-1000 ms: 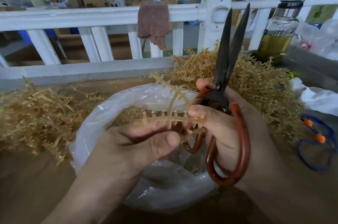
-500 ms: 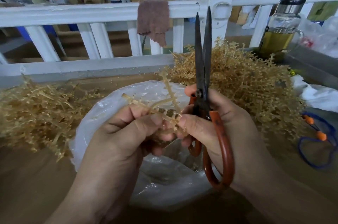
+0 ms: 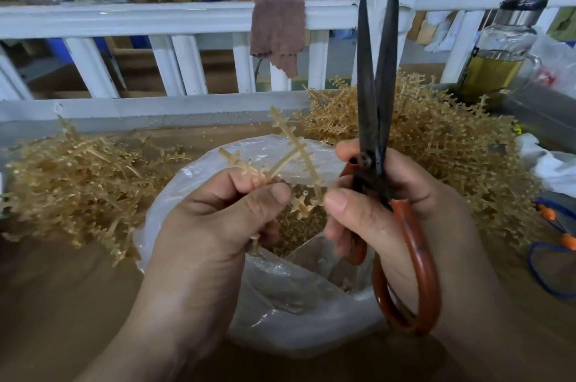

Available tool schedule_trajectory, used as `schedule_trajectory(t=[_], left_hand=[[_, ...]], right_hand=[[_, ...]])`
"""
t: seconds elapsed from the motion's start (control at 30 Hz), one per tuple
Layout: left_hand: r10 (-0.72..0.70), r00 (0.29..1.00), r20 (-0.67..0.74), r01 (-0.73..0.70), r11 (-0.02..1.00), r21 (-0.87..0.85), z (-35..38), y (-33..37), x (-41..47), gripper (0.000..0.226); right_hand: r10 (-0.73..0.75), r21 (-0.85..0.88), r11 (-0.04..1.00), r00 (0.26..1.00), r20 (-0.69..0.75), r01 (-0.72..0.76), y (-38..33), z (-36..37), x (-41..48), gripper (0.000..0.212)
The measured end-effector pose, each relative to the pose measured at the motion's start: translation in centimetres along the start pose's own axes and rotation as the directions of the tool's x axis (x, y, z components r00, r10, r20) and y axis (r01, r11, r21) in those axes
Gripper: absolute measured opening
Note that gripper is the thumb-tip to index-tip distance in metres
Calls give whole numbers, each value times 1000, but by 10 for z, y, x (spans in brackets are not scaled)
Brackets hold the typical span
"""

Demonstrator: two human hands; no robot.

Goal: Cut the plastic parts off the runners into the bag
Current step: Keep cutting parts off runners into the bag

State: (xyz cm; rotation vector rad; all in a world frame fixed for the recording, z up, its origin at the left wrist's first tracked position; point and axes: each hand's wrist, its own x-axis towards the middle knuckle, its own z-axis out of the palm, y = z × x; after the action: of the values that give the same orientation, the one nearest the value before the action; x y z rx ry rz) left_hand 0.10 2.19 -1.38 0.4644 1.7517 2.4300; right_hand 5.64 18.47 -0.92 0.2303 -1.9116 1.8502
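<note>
At the centre of the head view, the left hand (image 3: 218, 226) pinches a tan plastic runner (image 3: 293, 151) between its curled thumb and fingers, clamped on the stem where the branches cross. The runner's toothed arms stick up toward 12 o'clock and one arm slants down toward 4 o'clock, its end just beside the right thumb. The runner hangs directly over the mouth of the clear plastic bag (image 3: 280, 303), which stands on the brown table (image 3: 46, 303) beneath both hands. Small tan cut parts (image 3: 296, 226) lie inside the bag. At 3 o'clock of the runner, the right hand (image 3: 389, 213) grips the scissors (image 3: 374, 95), fingers curled through and round the red-brown handle loops. The dark blades point up to 12 o'clock, almost together, with a narrow gap at the tips, and are not touching the runner. A heap of runners (image 3: 436, 138) lies at 2 o'clock of the bag and a flatter heap (image 3: 78, 176) at 9 o'clock. A white railing (image 3: 156, 17) crosses behind at 12 o'clock with a brown cloth (image 3: 277, 29) draped over it, and a glass bottle (image 3: 498, 60) holding yellow liquid stands at 2 o'clock. A blue cord (image 3: 554, 226) with orange beads lies at 3 o'clock near the edge.
</note>
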Motion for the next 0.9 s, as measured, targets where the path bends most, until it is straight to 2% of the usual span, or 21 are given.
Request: schedule_trajectory(t=[0.23, 0.33, 0.43, 0.47, 0.67, 0.77, 0.9], left_hand=[[10, 1000, -30, -6, 992, 128, -2, -6, 0, 10], [6, 1000, -15, -4, 994, 106, 0, -5, 0, 15], [-21, 1000, -14, 22, 999, 44, -1, -2, 2, 3], [-28, 999, -19, 29, 999, 23, -3, -2, 3, 7], [-64, 997, -52, 62, 997, -41, -11, 4, 8, 22], [-53, 997, -49, 51, 997, -56, -15, 7, 11, 27], [-25, 997, -70, 18, 995, -101, -20, 11, 15, 33]], right_hand=[[-37, -49, 998, 999, -18, 36, 0, 0, -1, 39], [-45, -125, 991, 999, -13, 43, -1, -2, -2, 37], [-55, -221, 973, 998, 38, 62, -4, -3, -3, 37], [-47, -248, 967, 997, 64, 62, -4, -3, -3, 36], [106, -475, 880, 972, 208, 6, -10, -13, 3, 38], [208, -594, 804, 942, 265, -10, -15, -21, 9, 52], [300, -728, 685, 902, 311, 24, -22, -27, 13, 56]])
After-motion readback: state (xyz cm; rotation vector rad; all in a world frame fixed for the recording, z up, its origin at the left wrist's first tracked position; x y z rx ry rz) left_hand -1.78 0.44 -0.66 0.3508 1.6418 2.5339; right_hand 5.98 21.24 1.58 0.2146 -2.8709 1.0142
